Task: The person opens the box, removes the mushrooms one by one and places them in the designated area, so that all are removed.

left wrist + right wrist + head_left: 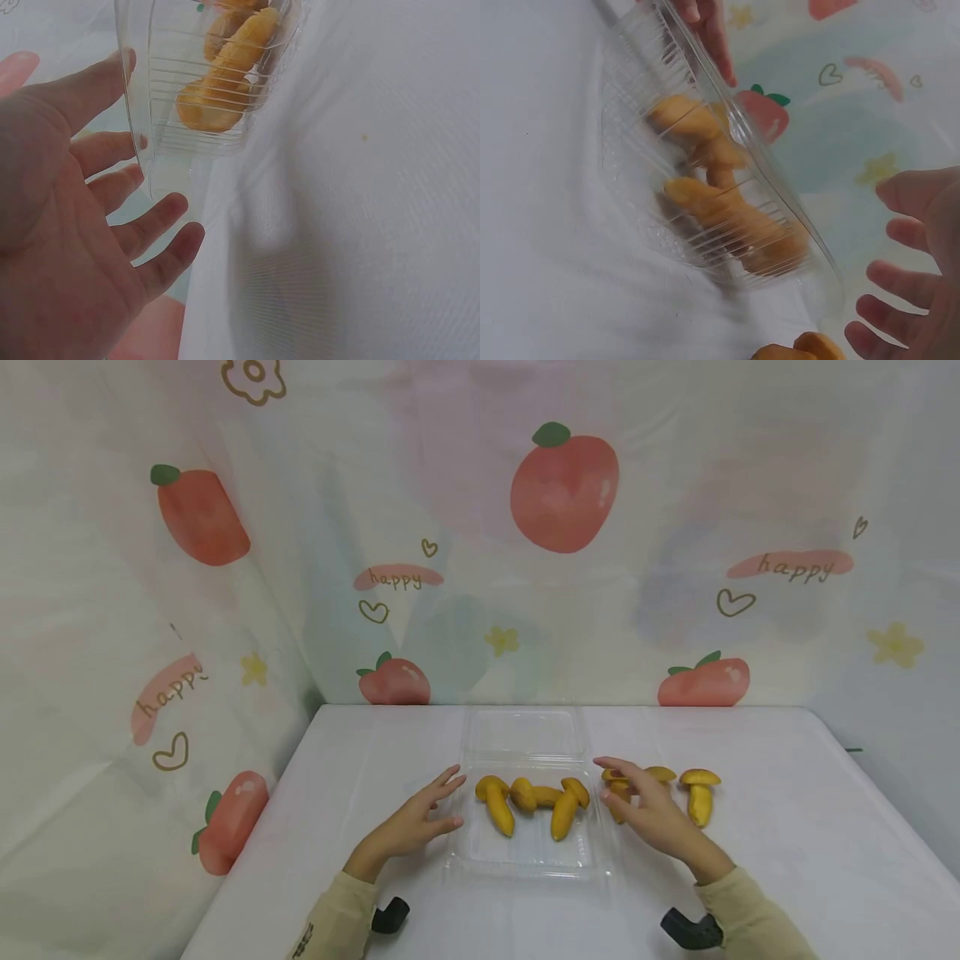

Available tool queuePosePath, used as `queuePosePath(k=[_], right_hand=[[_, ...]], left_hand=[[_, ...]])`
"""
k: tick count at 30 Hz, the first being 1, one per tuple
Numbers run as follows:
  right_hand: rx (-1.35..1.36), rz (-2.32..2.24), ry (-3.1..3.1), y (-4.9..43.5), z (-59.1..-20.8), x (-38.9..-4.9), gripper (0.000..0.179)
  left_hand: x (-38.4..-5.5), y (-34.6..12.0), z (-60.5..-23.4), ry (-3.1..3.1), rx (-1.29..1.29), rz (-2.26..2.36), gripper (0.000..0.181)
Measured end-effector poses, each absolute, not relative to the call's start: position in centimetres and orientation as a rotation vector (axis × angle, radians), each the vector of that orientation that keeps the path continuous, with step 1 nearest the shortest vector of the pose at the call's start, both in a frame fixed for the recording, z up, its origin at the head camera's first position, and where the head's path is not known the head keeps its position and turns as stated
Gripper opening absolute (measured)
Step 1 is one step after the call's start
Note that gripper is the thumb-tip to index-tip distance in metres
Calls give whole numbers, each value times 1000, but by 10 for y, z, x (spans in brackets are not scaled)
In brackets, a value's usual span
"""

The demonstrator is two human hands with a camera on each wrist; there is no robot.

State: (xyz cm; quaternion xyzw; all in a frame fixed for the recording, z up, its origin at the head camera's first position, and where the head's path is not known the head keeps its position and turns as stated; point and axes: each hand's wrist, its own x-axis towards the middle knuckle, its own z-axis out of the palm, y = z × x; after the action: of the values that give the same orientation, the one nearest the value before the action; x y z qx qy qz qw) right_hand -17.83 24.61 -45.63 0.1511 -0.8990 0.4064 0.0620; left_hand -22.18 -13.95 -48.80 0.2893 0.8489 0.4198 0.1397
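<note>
A clear plastic clamshell box lies on the table with its lid folded back. Inside are three yellow mushrooms: one at the left, one lying sideways in the middle, one at the right. My left hand, fingers spread, is beside the box's left side; in the left wrist view its fingertips overlap the clear rim. At the other side my right hand hovers with fingers apart, holding nothing. It partly covers one yellow mushroom outside the box.
Right of the box, two more yellow mushrooms lie behind the right hand and beyond it. The white table ends at a fruit-printed curtain. Black curved pieces stick out by both sleeves.
</note>
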Motion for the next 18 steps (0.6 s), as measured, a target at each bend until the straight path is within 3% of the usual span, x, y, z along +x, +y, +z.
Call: queuePosePath(k=[18], right_hand=[[515,1238,-2745,235,-464,-186,49]], left_hand=[[-221,-140,-485,2453,813,1208,68]])
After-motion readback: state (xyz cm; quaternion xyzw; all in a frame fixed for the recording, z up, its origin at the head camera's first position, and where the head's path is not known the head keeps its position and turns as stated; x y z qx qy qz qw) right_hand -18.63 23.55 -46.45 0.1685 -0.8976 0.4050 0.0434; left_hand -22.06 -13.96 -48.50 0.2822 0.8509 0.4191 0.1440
